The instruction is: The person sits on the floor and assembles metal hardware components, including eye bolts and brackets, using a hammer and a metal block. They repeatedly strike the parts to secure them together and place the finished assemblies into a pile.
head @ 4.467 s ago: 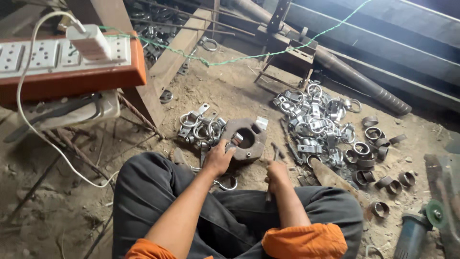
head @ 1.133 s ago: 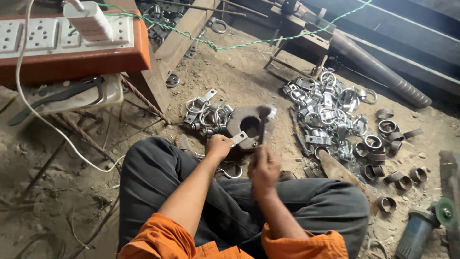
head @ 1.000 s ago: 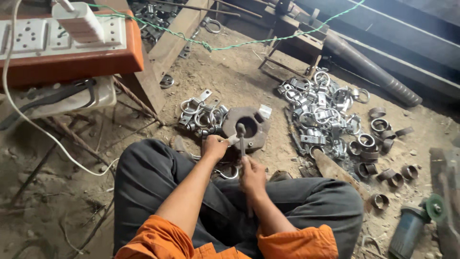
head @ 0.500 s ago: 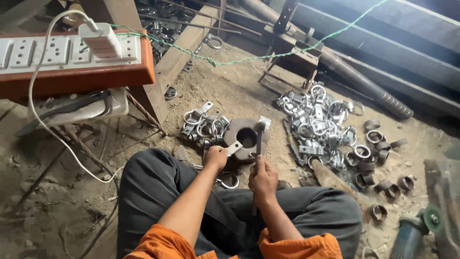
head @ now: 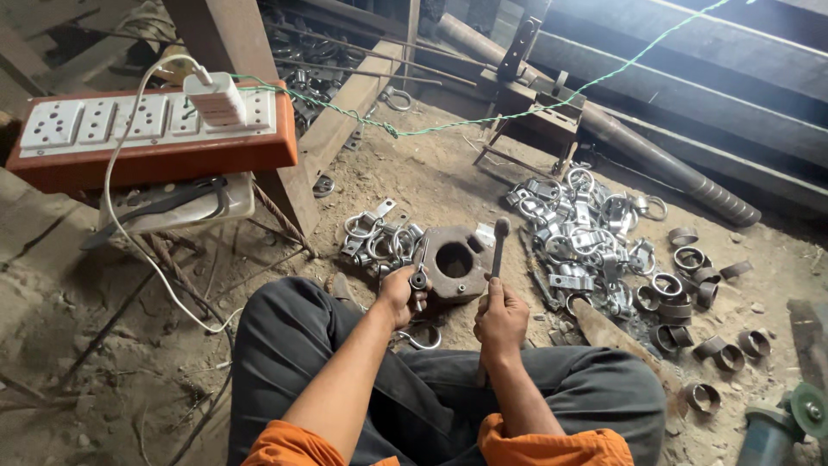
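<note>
A seated worker's right hand (head: 500, 318) closes around the handle of a hammer (head: 495, 267), its head raised just above the right edge of a rusty steel block (head: 454, 261) with a round hole through it, while the left hand (head: 399, 294) pinches a small metal clamp piece (head: 418, 283) against the block's near left corner. The block sits on the dirt floor (head: 414, 173) directly ahead of the worker's crossed legs, which are clad in dark grey trousers (head: 293, 345); orange sleeves (head: 552, 444) show at the bottom of the view. A single bent clamp ring (head: 423, 338) lies just in front of the block, beside the left wrist. Touching the block's left side is a small heap of shiny pipe clamps (head: 378, 237); to its right spreads a much larger heap of the same clamps (head: 582, 237), and beyond that, farther right, lie dark cut pipe rings (head: 690, 289) scattered across the ground. Well to the block's left, a white power strip (head: 112, 121) rests on a red-brown board (head: 155, 155), with a white charger (head: 216, 97) plugged in and a white cable (head: 138, 250) trailing down. Behind the block stands a small metal jig (head: 535, 116), with a long steel pipe (head: 655, 164) beyond it, and a green cord (head: 517, 108) is strung across the background. An angle grinder (head: 780, 423) lies far off to the block's right, at the edge of view.
</note>
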